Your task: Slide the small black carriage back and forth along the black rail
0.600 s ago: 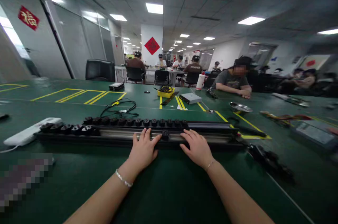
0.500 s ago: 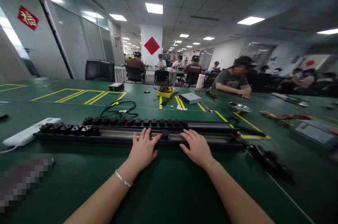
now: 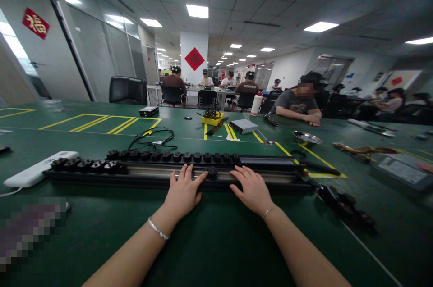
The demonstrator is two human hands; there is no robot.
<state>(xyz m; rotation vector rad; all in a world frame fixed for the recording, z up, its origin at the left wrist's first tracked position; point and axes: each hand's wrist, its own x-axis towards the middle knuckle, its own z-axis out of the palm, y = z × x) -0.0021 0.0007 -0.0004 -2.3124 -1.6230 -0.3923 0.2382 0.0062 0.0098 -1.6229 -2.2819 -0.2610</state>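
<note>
Two long black track rails lie side by side across the green table in front of me. On the near rail [image 3: 145, 170], a single black plug-in module [image 3: 212, 172] sits between my hands. My left hand [image 3: 182, 192] rests on this rail with fingers spread, its index fingertip at the module's left side. To the right of the module, my right hand [image 3: 253, 190] lies on the same rail, fingers stretched out and not touching the module. Several black modules [image 3: 84, 165] are grouped at the near rail's left end. A row of similar modules [image 3: 187, 157] fills much of the far rail [image 3: 267, 161].
A white power strip [image 3: 43, 167] lies at the left, behind a pixelated flat object [image 3: 30, 233]. More black modules [image 3: 348, 206] are at the right. Beyond the rails are a coiled cable [image 3: 155, 136], a grey box [image 3: 243, 125] and a metal dish [image 3: 306, 137]. A person [image 3: 299, 102] sits across the table.
</note>
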